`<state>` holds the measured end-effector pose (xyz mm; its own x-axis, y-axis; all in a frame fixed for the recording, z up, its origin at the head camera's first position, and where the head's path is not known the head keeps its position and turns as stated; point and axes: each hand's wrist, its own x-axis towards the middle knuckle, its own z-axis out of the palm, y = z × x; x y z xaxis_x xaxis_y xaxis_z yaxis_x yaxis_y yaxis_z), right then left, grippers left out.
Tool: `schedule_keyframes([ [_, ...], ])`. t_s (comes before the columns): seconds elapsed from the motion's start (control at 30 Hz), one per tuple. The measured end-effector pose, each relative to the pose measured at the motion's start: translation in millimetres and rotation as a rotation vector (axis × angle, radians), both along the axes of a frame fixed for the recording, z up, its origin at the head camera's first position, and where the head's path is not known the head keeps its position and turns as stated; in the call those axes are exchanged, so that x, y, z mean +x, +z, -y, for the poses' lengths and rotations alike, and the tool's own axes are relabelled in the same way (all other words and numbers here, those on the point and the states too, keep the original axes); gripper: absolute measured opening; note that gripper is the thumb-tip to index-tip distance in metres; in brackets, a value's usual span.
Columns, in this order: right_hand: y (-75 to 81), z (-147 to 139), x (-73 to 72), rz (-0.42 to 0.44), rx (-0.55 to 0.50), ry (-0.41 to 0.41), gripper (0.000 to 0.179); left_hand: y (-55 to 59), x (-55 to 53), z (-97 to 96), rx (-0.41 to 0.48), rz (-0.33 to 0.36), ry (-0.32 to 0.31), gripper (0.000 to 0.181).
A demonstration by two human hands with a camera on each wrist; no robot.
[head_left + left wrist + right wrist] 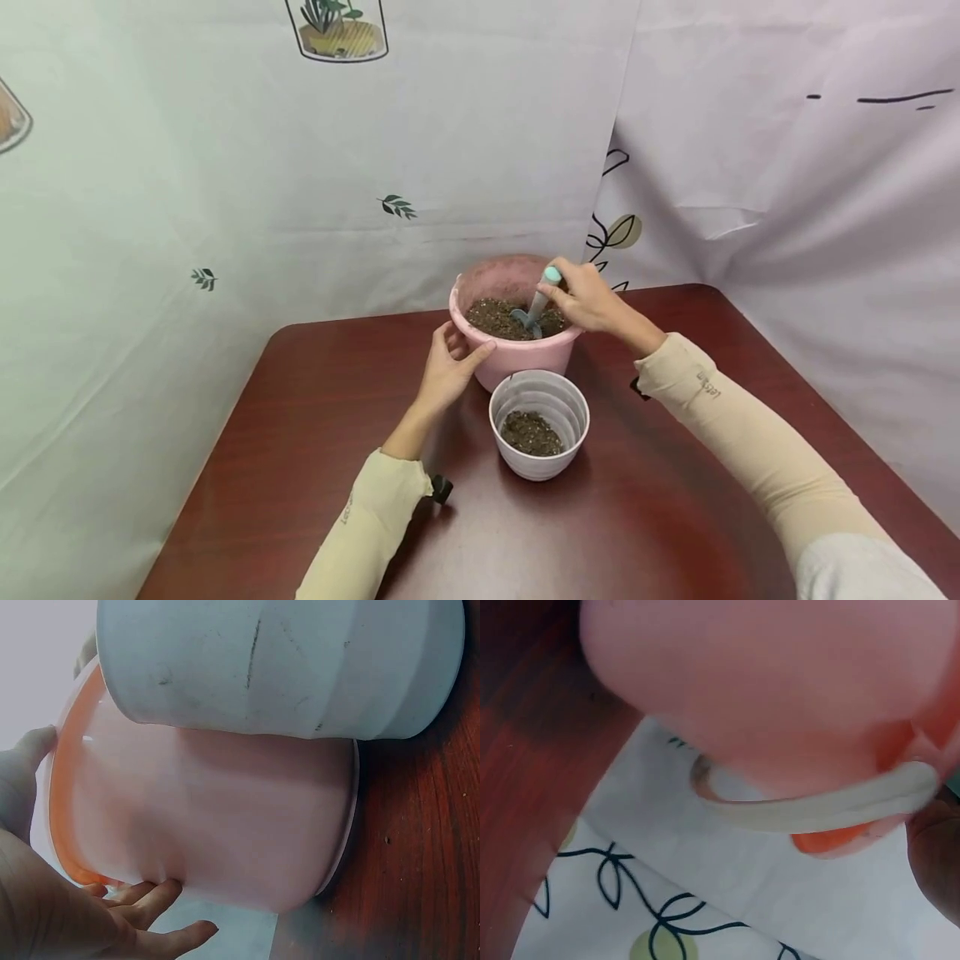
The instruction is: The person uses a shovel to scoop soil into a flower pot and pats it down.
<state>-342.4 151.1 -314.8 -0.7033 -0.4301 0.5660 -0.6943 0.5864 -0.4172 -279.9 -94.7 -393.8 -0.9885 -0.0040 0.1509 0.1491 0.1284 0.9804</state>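
A pink bucket (525, 357) with dark soil (491, 317) inside stands toward the back of the table. My left hand (447, 367) holds its near left side, thumb on the rim and fingers against the outer wall, as the left wrist view also shows. My right hand (588, 296) grips the grey, mint-tipped handle of a hand trowel (542, 298); the trowel's blade is partly buried in the soil. Directly in front of the bucket, a white ribbed pot (538, 467) holds a smaller heap of soil (531, 433).
Under everything is a dark red wooden table (300, 442). White printed cloth (300, 183) hangs behind it and at the sides. In the right wrist view, the bucket's white carrying handle (817, 810) hangs along its outer side.
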Motion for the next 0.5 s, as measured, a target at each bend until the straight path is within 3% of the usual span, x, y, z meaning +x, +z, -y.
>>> schedule_keyframes([
  [0.17, 1.4, 2.4, 0.4, 0.065, -0.049, -0.03, 0.019, 1.2, -0.3, 0.0, -0.007, -0.003, 0.001, 0.084],
  [0.5, -0.9, -0.5, 0.0, 0.202, -0.08, -0.017, 0.023, 0.8, 0.4, -0.5, 0.003, 0.001, -0.005, 0.084],
])
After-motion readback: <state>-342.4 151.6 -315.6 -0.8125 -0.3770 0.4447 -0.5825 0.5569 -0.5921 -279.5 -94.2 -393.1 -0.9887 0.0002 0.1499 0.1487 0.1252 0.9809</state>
